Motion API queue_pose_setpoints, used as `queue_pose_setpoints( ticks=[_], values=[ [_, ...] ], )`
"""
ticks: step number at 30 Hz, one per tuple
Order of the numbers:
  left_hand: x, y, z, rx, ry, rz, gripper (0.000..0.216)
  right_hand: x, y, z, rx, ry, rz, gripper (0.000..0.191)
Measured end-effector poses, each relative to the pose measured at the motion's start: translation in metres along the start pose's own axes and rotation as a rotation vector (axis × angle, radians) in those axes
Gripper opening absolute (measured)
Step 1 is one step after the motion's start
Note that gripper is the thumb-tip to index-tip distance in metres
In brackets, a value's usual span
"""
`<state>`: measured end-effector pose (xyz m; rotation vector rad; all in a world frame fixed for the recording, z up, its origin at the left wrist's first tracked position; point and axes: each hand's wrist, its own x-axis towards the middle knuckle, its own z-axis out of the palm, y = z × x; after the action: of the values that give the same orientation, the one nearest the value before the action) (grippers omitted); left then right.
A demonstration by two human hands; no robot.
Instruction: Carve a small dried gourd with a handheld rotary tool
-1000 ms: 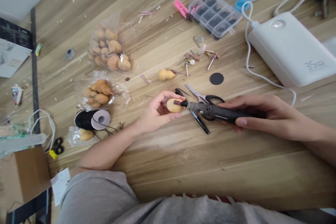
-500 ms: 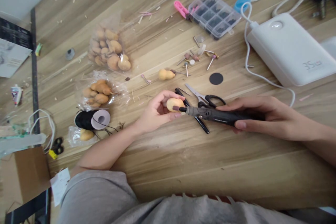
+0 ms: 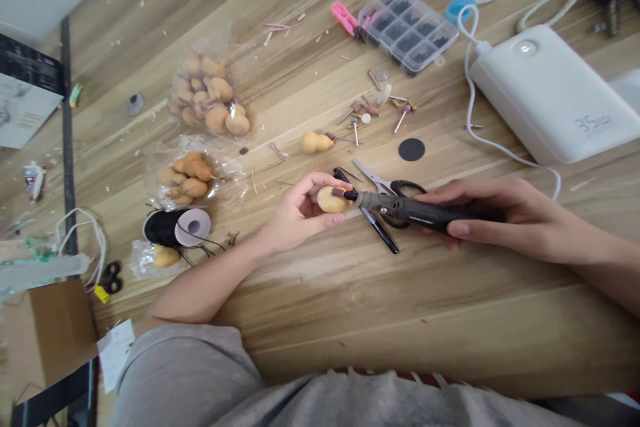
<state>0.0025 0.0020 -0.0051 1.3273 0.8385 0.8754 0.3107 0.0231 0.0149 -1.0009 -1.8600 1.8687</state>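
Observation:
A small pale-yellow gourd (image 3: 327, 200) sits between the thumb and fingers of my left hand (image 3: 296, 215). My right hand (image 3: 515, 220) is wrapped round a black rotary tool (image 3: 425, 212) that points left. Its brown sanding tip (image 3: 339, 193) lies over the gourd's face and seems to touch it. Beneath the tool are scissors (image 3: 375, 177) with black handles, partly covered, and a black marker pen (image 3: 381, 233). Another little gourd (image 3: 315, 141) lies just beyond my left hand.
Loose grinding bits (image 3: 367, 110) lie beyond the scissors, near a black disc (image 3: 411, 149). A compartment box (image 3: 407, 27) and a white power bank (image 3: 555, 93) with its cable stand farther off. Bagged gourds (image 3: 210, 97) and a black thread spool (image 3: 173, 227) are at left.
The rotary tool's tip has shifted slightly up and to the right across the gourd, and my right hand has moved up a little. My left hand keeps its place.

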Motion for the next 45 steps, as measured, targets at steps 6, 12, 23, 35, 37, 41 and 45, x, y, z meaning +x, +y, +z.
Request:
queue_pose_setpoints(
  ticks=[6,12,23,35,37,41,45],
  values=[
    [0.0002,-0.0005,0.0,-0.008,-0.001,0.013,0.039,0.0002,-0.0015,0.0036,-0.025,0.033,-0.05,0.03],
    [-0.0001,0.0001,0.0005,-0.014,-0.001,0.017,0.039,0.0003,-0.0003,0.0061,0.023,0.067,-0.035,0.03],
    [-0.0001,0.0002,0.0007,-0.024,-0.002,0.018,0.039,-0.0003,0.0004,0.006,-0.014,0.067,-0.05,0.032],
    [-0.0004,0.0013,0.0006,-0.009,0.001,-0.016,0.038,0.0002,-0.0006,0.0066,-0.09,0.06,-0.114,0.034],
    [-0.0002,0.0013,0.0008,-0.016,-0.001,-0.01,0.038,0.0,-0.0005,0.0069,-0.101,0.063,-0.119,0.035],
    [0.0,0.001,0.0013,0.005,0.02,0.028,0.038,0.0006,0.0006,0.0076,-0.037,0.078,-0.07,0.034],
    [-0.0002,0.001,0.0014,-0.032,-0.002,-0.002,0.04,0.0013,0.0004,0.0077,-0.101,0.054,-0.124,0.036]
  ],
)
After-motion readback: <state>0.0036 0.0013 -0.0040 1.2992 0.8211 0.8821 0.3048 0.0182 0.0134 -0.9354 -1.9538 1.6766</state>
